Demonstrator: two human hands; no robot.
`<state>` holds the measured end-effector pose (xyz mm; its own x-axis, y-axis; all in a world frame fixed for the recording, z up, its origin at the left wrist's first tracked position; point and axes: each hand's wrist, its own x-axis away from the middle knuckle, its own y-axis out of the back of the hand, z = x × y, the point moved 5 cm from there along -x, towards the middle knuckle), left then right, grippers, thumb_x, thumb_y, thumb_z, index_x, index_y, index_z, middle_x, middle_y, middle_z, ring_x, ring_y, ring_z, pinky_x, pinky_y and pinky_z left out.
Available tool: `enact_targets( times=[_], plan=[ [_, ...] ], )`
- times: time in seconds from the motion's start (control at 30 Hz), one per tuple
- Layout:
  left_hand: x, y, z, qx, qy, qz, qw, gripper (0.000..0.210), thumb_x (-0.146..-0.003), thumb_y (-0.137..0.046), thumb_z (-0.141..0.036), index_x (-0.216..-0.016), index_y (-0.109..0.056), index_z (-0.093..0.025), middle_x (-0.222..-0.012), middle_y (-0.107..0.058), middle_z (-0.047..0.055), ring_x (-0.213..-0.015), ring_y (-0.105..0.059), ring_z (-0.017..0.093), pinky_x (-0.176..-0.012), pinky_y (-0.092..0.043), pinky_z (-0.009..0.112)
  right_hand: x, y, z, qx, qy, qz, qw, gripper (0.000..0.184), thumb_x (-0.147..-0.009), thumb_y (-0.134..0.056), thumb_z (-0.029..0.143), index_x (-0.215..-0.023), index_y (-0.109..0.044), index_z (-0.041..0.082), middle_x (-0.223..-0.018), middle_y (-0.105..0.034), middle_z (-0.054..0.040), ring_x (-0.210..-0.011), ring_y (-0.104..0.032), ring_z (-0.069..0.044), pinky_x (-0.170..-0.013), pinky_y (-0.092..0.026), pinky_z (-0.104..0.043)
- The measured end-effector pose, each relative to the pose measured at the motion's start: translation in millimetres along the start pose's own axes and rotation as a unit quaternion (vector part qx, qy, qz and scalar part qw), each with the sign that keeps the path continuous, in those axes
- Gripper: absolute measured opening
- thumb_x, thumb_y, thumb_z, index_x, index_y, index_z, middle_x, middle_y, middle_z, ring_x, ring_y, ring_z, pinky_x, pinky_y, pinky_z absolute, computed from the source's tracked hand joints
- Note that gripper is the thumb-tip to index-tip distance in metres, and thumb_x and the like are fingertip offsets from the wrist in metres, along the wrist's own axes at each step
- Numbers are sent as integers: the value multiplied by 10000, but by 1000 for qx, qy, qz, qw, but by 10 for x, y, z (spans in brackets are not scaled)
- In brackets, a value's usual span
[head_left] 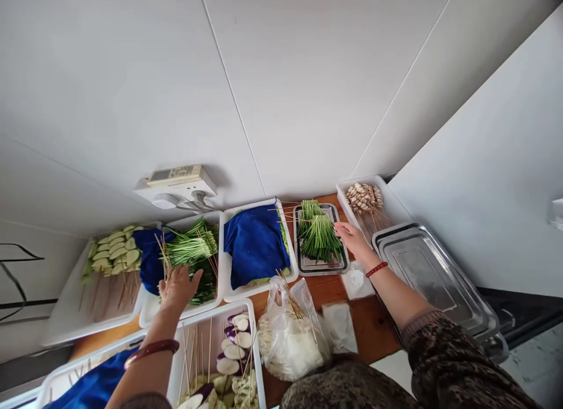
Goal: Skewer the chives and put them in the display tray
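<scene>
My left hand (178, 287) is over the near left part of a white tray (152, 309) of skewered greens, thumb spread away from the fingers. Just beyond its fingertips, bare stick ends stand beside a bundle of long green stalks (193, 247); whether the fingers touch them I cannot tell. To the right, my right hand (352, 240) is open, fingers stretched out at the right edge of skewered chives (321, 236). Those chives lie in two bunches on a small metal tray (303, 270), sticks pointing left. No object shows in my right hand.
Blue cloths (257, 244) cover parts of neighbouring trays. Sliced eggplant skewers (235, 344) and a plastic bag (294, 333) with sticks are nearest me. Skewered mushroom-like pieces (364, 198) and metal trays (440, 280) stand right, sliced green vegetable skewers (116, 250) left. A wall socket box (176, 186) juts out behind.
</scene>
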<state>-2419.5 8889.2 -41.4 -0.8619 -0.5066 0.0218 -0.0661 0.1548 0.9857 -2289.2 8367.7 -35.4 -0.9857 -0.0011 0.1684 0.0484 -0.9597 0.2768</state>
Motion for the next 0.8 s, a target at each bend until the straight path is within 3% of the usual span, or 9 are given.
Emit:
enact_targets(
  times=[0.1, 0.2, 0.33, 0.47, 0.63, 0.8],
  plan=[
    [2, 381, -525, 17, -81, -95, 992, 517, -904, -388, -370, -1273, -578, -63, -1355, -586, 238, -1279, -513, 363, -1112, -331, 565, 59, -166, -121, -49, -13, 23, 998, 365, -910, -546, 412, -1175, -670, 195, -1242, -692, -151, -1054, -704, -226, -860, -566, -363],
    [0, 484, -1327, 35, -186, -83, 978, 484, -936, -370, -378, -1287, -571, -112, -1326, -610, 170, -1266, -528, 280, -1127, -361, 423, 142, -271, -177, -93, -30, 33, 995, 379, -902, -548, 421, -1181, -667, 193, -1228, -698, -142, -1034, -703, -213, -842, -567, -343],
    [46, 211, -2506, 46, -326, 12, 944, 397, -929, -426, -246, -1280, -581, -146, -1340, -601, 165, -1264, -524, 293, -1121, -356, 455, 299, -271, -331, -132, -64, 41, 988, 377, -884, -559, 440, -1117, -686, 172, -1121, -729, -140, -903, -720, -203, -742, -571, -321],
    [41, -213, -3331, 36, -383, 64, 921, 344, -871, -524, -154, -1192, -635, -204, -1304, -629, 130, -1267, -526, 262, -1139, -323, 398, 437, -157, -522, -157, -94, 37, 982, 368, -856, -593, 464, -1059, -703, 177, -1040, -741, -122, -838, -709, -200, -700, -547, -318],
    [-94, -585, -3780, -3, -388, 104, 916, 219, -862, -503, -101, -945, -701, -140, -1048, -697, 209, -1145, -592, 312, -1093, -315, 467, 491, 27, -642, -183, -130, 26, 974, 397, -798, -663, 500, -1020, -714, 176, -963, -745, -108, -801, -691, -203, -671, -510, -316],
    [-97, -599, -3895, -28, -382, 121, 916, 271, -874, -442, -63, -770, -682, -137, -853, -700, 188, -1063, -603, 310, -1048, -302, 490, 430, 128, -656, -208, -144, 28, 967, 429, -802, -665, 523, -1039, -710, 168, -972, -733, -97, -798, -662, -182, -696, -480, -308]
  ],
)
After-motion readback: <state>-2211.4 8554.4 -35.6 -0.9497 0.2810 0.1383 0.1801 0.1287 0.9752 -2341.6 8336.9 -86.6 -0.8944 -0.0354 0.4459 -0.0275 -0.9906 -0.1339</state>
